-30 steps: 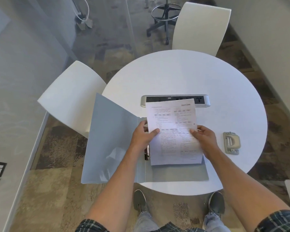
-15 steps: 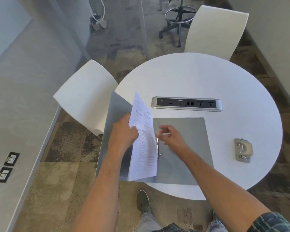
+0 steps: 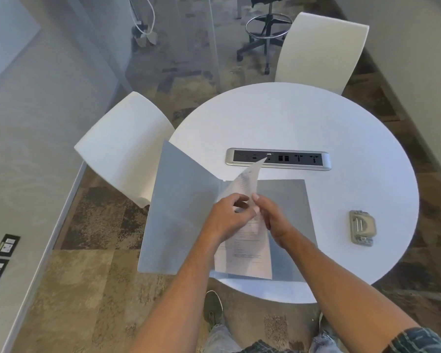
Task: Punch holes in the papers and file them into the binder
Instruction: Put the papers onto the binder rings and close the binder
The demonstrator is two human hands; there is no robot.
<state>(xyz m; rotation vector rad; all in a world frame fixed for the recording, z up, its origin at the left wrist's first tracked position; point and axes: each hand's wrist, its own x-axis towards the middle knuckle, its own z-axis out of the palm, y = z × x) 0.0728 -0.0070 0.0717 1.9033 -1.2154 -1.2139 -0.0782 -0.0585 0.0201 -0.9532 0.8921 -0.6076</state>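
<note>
An open grey binder lies at the near left of the round white table, its front cover hanging past the table's edge. A printed sheet of paper stands on edge over the binder's spine, its top corner curling toward the back. My left hand and my right hand meet at the sheet's middle, fingers pinching it from both sides. The binder's rings are hidden behind my hands and the sheet. A grey hole punch sits alone on the table to the right.
A silver power-socket strip is set into the table's middle. One white chair stands at the left and another at the back. A wheeled stool stands farther off. My shoes show below the near table edge.
The sheet went from lying flat over the binder to standing on edge above the spine. My right hand has come back onto the sheet, beside my left hand.
</note>
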